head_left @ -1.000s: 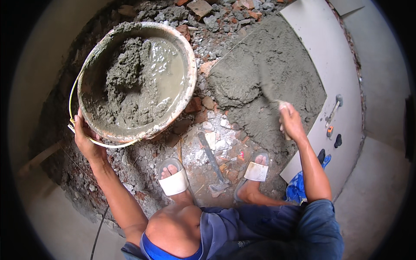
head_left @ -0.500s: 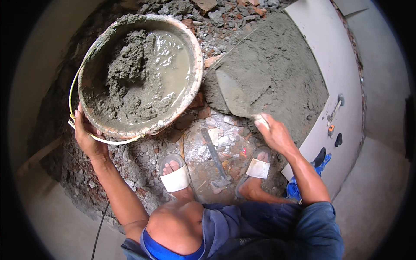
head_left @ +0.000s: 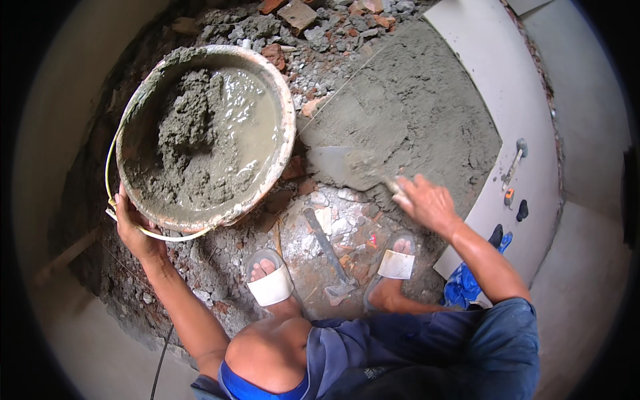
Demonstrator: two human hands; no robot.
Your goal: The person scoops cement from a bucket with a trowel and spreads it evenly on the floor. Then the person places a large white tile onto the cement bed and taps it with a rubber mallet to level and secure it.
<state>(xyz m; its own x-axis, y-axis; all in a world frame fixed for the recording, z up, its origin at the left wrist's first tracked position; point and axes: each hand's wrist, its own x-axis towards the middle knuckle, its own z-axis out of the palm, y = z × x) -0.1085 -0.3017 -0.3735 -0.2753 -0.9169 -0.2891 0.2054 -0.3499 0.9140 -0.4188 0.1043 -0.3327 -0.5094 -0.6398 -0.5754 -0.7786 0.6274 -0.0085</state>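
Two-handed, holds bucket (head_left: 288, 120) by its near left side with left hand (head_left: 139, 230), curling fingers against it and stretching forearm forward. Grips trowel (head_left: 360, 171) with right hand (head_left: 429, 203), wrapping fingers round handle (head_left: 398, 193), bending elbow out, slanting forearm forward and left. Rests blade (head_left: 337, 164) on near edge of mortar (head_left: 420, 107), just right of bucket. Compared with half a second ago, points blade more leftward; keeps left hand at bucket.
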